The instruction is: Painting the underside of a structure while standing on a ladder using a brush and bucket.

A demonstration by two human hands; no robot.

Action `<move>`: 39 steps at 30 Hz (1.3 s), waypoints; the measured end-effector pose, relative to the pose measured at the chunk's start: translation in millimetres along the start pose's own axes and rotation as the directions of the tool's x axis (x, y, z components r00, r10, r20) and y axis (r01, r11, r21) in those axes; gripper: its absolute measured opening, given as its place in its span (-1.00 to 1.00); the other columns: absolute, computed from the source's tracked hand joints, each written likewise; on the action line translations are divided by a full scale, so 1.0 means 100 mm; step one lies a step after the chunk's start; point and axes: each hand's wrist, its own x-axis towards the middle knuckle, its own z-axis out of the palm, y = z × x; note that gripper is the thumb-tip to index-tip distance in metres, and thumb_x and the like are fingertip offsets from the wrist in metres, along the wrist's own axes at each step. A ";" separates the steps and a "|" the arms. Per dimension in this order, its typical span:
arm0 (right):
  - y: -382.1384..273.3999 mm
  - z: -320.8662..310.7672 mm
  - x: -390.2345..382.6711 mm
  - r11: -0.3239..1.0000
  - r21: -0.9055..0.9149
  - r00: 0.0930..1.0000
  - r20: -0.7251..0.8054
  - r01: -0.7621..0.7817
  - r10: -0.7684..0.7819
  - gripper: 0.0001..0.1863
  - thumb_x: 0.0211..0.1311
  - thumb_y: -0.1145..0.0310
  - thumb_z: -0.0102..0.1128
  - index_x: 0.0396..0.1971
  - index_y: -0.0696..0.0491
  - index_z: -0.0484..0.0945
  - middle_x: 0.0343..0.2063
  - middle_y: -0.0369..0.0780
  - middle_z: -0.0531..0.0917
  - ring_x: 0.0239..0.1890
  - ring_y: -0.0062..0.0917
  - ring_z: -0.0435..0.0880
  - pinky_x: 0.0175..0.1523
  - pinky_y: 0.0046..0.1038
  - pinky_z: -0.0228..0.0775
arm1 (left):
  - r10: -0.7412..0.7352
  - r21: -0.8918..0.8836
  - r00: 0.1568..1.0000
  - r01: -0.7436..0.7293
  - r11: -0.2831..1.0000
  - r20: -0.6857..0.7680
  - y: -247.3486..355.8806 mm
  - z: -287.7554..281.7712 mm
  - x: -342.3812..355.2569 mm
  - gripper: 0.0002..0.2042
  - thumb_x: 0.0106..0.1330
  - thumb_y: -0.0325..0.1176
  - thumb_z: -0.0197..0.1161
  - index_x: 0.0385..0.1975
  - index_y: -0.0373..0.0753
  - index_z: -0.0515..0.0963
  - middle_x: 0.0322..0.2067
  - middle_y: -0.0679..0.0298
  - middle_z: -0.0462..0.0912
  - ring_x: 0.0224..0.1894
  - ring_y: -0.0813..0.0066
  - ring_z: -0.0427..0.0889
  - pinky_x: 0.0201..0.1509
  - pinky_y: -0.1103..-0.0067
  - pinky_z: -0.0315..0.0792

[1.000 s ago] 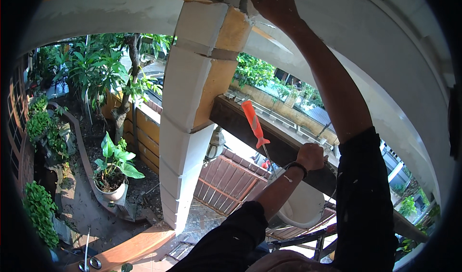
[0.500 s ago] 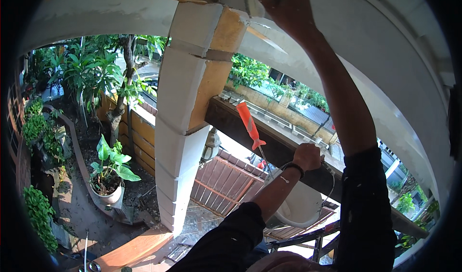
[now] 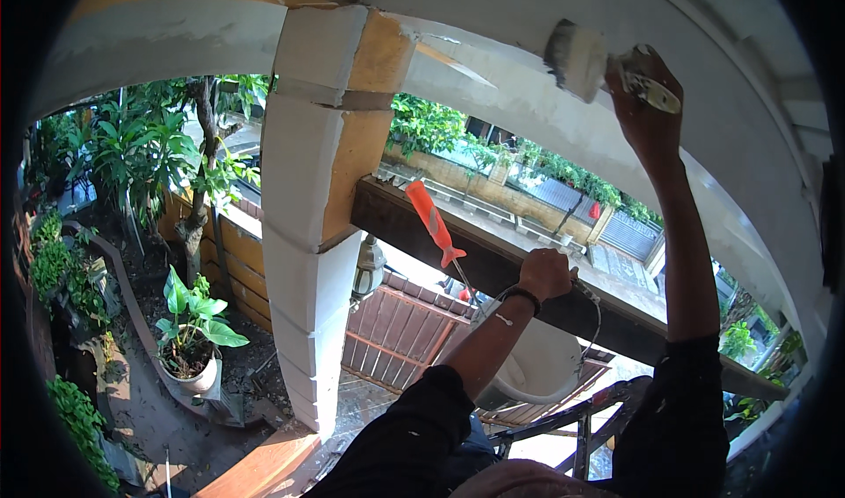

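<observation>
Raised at the upper right, my right hand is closed around the handle of a wide paintbrush. Its pale, dark-tipped bristles point left, close to the underside of a whitish curved arch; whether they touch it I cannot tell. My left hand makes a fist around the wire handle of a white bucket, resting against a dark beam. The bucket hangs below that fist, its inside partly hidden by my forearm. An orange-handled tool with a thin metal shaft leans up out of the bucket.
A column, part white and part ochre, stands left of the beam, with a lantern behind it. Below are a dark metal frame, a brown gate and a potted plant. Trees and a garden bed fill the left.
My right hand has swung right and down with the paintbrush, whose bristles now show fully. My left hand still grips the bucket handle. The whole view has shifted slightly.
</observation>
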 end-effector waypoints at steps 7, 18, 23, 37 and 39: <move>-0.37 -0.37 -0.07 0.999 0.047 0.997 -0.071 0.014 -0.011 -0.80 0.25 0.35 0.39 -0.29 0.14 0.58 -0.49 -0.24 0.68 -0.47 -0.61 0.67 -0.32 -0.57 0.50 | 0.010 0.018 0.999 -0.011 1.000 0.033 -0.03 -0.08 -0.02 -0.57 0.39 0.04 0.10 -0.24 -0.25 0.69 -0.19 0.06 0.71 -0.03 0.16 0.68 0.10 0.31 0.49; -0.10 -0.06 -0.41 0.999 -0.031 0.998 -0.038 0.040 -0.042 -0.67 0.17 0.47 0.38 -0.09 0.13 0.48 -0.34 -0.15 0.63 -0.33 -0.45 0.70 -0.23 -0.48 0.55 | 0.016 0.037 1.000 -0.017 0.999 0.010 -0.03 -0.02 0.02 -0.52 0.41 0.06 0.06 -0.28 -0.27 0.70 -0.23 0.04 0.73 -0.06 0.15 0.69 0.09 0.32 0.51; -0.22 -0.40 -0.56 0.976 -0.194 0.977 -0.169 0.098 -0.132 -0.77 0.16 0.58 0.34 -0.20 0.13 0.53 -0.32 -0.17 0.56 -0.40 -0.49 0.65 -0.33 -0.52 0.52 | 0.019 0.046 0.997 -0.022 0.999 0.073 0.03 -0.04 0.02 -0.56 0.41 0.04 0.08 -0.27 -0.25 0.69 -0.23 0.08 0.72 -0.06 0.18 0.69 0.08 0.32 0.50; -1.17 1.55 0.46 0.995 0.060 0.987 -0.141 0.081 -0.072 -0.61 0.04 0.43 0.37 -0.09 0.05 0.50 -0.20 -0.15 0.50 -0.20 -0.24 0.68 -0.15 -0.24 0.63 | 0.045 -0.761 0.998 0.004 0.649 0.044 -0.40 1.02 0.09 -0.60 0.58 -0.11 -0.07 0.22 -0.22 0.41 0.20 0.22 0.48 0.25 0.38 0.42 0.43 0.43 0.21; -1.06 1.46 0.44 0.991 0.135 0.987 -0.156 -0.011 0.032 -0.66 0.11 0.39 0.36 -0.10 0.03 0.51 -0.17 -0.13 0.52 -0.23 -0.18 0.69 -0.14 -0.20 0.63 | 0.078 -0.989 0.989 -0.131 0.068 -0.126 -0.53 1.19 0.06 -0.60 0.54 -0.11 0.01 0.18 -0.24 0.46 0.22 0.11 0.50 0.31 0.27 0.44 0.38 0.39 0.29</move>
